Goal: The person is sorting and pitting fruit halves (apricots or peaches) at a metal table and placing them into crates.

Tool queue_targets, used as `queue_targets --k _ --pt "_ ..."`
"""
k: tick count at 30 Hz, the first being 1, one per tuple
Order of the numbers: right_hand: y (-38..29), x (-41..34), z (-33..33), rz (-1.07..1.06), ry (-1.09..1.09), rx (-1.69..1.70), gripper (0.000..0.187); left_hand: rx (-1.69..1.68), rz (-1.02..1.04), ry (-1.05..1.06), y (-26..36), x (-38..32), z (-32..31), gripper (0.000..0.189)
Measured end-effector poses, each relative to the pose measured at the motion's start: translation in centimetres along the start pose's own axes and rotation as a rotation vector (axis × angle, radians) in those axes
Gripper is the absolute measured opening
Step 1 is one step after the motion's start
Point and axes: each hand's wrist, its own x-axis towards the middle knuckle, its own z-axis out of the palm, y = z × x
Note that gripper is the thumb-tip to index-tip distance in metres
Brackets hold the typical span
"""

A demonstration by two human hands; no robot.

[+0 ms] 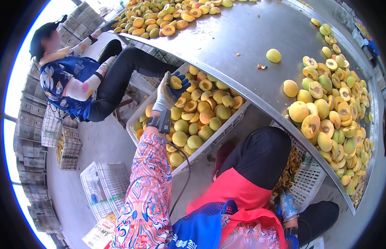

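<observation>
My left hand (pixel 170 88), in a white glove with blue-coated fingers, reaches forward over a white plastic crate (pixel 211 141). It holds a yellow peach half (pixel 175 82) with the hollow cut face up. Below it the crate is heaped with yellow peaches (pixel 194 141), many cut in half. Low at the right, my right hand (pixel 284 192) hangs beside my knee near a perforated white basket (pixel 308 183) of brown and orange scraps (pixel 292 165). A blue floral cuff covers that wrist. The fingers are dark and partly hidden, so their grip is unclear.
A steel table (pixel 242 40) with a raised edge bears a pile of cut peaches (pixel 333 109) at right and another pile (pixel 161 18) at the far left. A co-worker (pixel 74 74) sits at left. White crates (pixel 105 186) and a bag (pixel 99 232) stand on the floor.
</observation>
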Motion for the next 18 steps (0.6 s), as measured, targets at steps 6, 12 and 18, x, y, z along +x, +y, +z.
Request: queue_targets --k 6,12,18 --pt "4.1 3.6 -2.9 -0.792 0.033 -0.860 0.035 -0.030 -0.085 -0.145 0.7 1.4 -1.3 0.050" --pt "-1.2 2.1 1.1 -0.292 0.362 -0.463 0.032 -0.029 -0.192 -0.241 0.4 0.1 -1.2 0.057" --pt "1.8 6.8 -3.2 -0.251 0.144 -0.793 0.033 0.260 -0.066 -0.084 1.8 0.9 -1.7 0.053"
